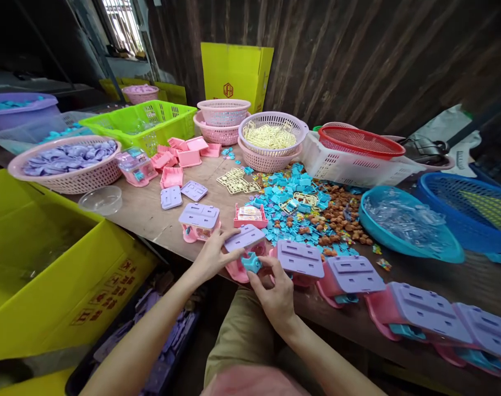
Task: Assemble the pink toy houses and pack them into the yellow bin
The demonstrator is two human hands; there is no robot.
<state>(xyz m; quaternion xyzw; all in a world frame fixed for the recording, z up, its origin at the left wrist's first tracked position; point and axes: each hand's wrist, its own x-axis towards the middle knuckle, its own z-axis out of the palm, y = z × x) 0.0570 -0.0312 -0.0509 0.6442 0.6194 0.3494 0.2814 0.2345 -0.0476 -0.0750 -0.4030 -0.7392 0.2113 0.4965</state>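
My left hand [211, 253] grips a toy box with a lilac lid [245, 238] and pink base at the table's near edge. My right hand [274, 291] holds a small blue plastic piece [251, 262] against the front of that same box. A row of finished lilac-and-pink boxes [353, 275] lies to the right along the edge. Another such box [200, 220] stands just behind my left hand. A heap of blue pieces [289, 201] and small brown pieces [339, 217] covers the table's middle.
Pink baskets [69, 176], a green crate [145, 122], a white crate with a red basket [360, 142] and blue bowls [403, 234] ring the table. Loose pink bases [172, 177] and lilac lids [194, 190] lie at left. A yellow carton [48, 258] stands at my left.
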